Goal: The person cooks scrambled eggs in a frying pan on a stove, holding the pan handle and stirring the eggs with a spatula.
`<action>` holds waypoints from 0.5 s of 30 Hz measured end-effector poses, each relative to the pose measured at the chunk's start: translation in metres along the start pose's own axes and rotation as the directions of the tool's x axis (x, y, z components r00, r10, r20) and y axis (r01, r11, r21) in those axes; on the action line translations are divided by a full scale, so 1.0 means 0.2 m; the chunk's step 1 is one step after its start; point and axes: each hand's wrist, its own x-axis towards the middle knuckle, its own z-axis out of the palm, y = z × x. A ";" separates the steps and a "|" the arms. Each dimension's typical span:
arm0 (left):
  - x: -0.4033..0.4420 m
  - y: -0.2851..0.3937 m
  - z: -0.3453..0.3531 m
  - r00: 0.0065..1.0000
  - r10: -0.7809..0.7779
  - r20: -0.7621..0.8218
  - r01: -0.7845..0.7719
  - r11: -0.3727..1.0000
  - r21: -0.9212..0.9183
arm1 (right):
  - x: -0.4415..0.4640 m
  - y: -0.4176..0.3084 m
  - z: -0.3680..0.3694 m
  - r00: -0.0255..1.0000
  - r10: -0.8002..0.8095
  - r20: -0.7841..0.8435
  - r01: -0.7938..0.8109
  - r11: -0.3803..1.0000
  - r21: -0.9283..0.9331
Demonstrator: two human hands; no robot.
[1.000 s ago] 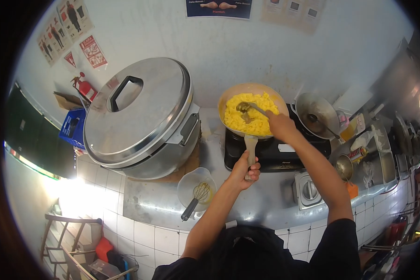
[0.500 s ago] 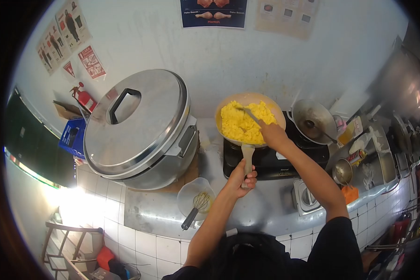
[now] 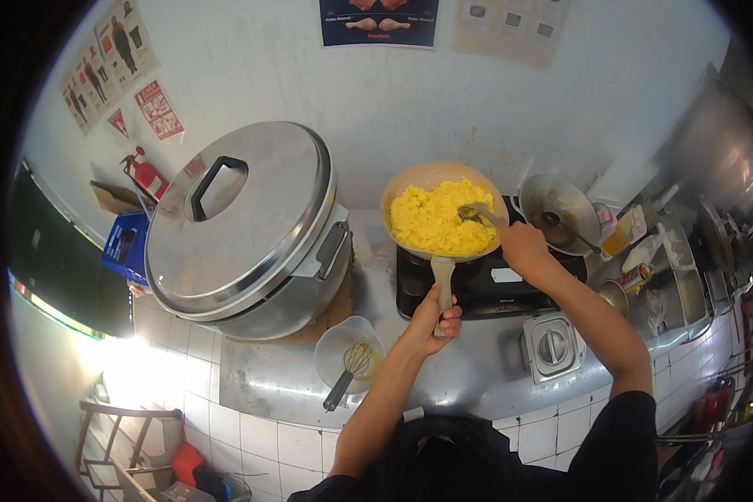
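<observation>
Scrambled eggs (image 3: 435,222), bright yellow and crumbly, fill much of a beige frying pan (image 3: 410,177) on a black gas stove (image 3: 510,303). My left hand (image 3: 434,320) is closed around the pan's pale handle (image 3: 443,272). In my right hand (image 3: 525,249), closed at the pan's right side, is a grey spatula (image 3: 481,209). Its head rests in the right part of the eggs, and the grip end is hidden by my fingers.
To the left stands a large lidded metal pot (image 3: 251,243). A whisk (image 3: 357,360) leans in a clear plastic bowl (image 3: 326,343) in front. Right of the pan are a wok (image 3: 552,188) with a ladle (image 3: 552,219) and a lidded steel container (image 3: 553,347).
My right hand has moved right and slightly down, taking the spatula from the eggs' middle to their right side. My left hand keeps its hold on the handle.
</observation>
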 end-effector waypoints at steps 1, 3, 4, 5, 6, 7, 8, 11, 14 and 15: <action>0.00 -0.01 0.00 1.000 -0.002 -0.005 0.002 1.000 0.002 | 0.04 -0.02 0.02 1.000 0.001 -0.025 0.000 0.999 0.047; 0.00 -0.01 0.00 1.000 -0.013 -0.004 0.013 1.000 0.002 | 0.09 -0.06 0.06 0.998 -0.004 -0.059 0.011 0.992 0.125; 0.00 -0.01 0.00 1.000 -0.020 -0.004 0.020 1.000 0.002 | 0.11 -0.10 0.06 0.998 -0.011 -0.068 0.021 0.987 0.158; -0.01 0.00 0.00 1.000 -0.022 -0.009 0.022 1.000 0.004 | 0.12 -0.14 0.08 0.997 -0.018 -0.075 0.032 0.981 0.193; -0.01 0.00 0.01 1.000 -0.022 -0.012 0.022 1.000 0.005 | 0.13 -0.18 0.10 0.998 -0.025 -0.064 0.039 0.974 0.221; 0.00 0.01 0.01 1.000 -0.018 -0.012 0.018 1.000 0.003 | 0.12 -0.23 0.13 0.998 -0.037 -0.056 0.050 0.968 0.247; 0.00 0.01 0.01 1.000 -0.017 -0.004 0.017 1.000 -0.007 | 0.10 -0.26 0.15 0.997 -0.053 -0.048 0.065 0.960 0.273; 0.00 0.00 -0.01 1.000 -0.002 0.010 0.002 0.999 -0.046 | -0.03 -0.29 0.03 0.994 -0.105 0.026 0.097 0.974 0.206; 0.01 -0.01 -0.02 1.000 0.014 0.011 -0.013 0.998 -0.058 | -0.12 -0.18 -0.24 0.988 -0.058 0.143 0.050 0.997 0.060; 0.00 -0.01 -0.01 1.000 0.014 -0.004 -0.014 0.998 -0.054 | -0.12 -0.10 -0.28 0.987 -0.034 0.155 0.024 0.998 0.066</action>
